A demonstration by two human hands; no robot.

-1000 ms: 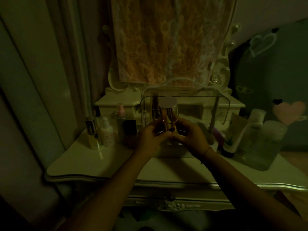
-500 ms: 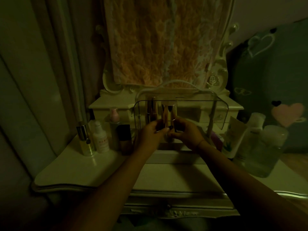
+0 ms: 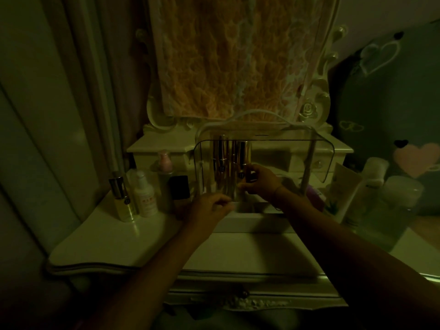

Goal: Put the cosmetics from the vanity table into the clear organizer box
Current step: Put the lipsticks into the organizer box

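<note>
The clear organizer box (image 3: pixel 307 148) stands open at the middle back of the cream vanity table (image 3: pixel 114 236), its lid raised. Inside its left part stand tall gold bottles (image 3: pixel 222 160). My right hand (image 3: pixel 258 181) reaches into the box and is wrapped around a gold-capped bottle (image 3: pixel 244 163) standing upright beside them. My left hand (image 3: pixel 209 208) has come away and hovers at the box's front left corner, fingers loosely curled, holding nothing. The light is very dim.
Left of the box stand a gold-capped bottle (image 3: pixel 121 198), a white bottle (image 3: pixel 145 195), a pink-topped pump (image 3: pixel 164 163) and a dark bottle (image 3: pixel 179 190). At the right are a tube (image 3: pixel 342 189) and large clear bottles (image 3: pixel 390 210). A draped mirror (image 3: pixel 238 55) rises behind.
The gold bottle went from both hands in front of the box to standing inside it. My left hand let go and drew back toward the left front corner; the right hand stays on the bottle.
</note>
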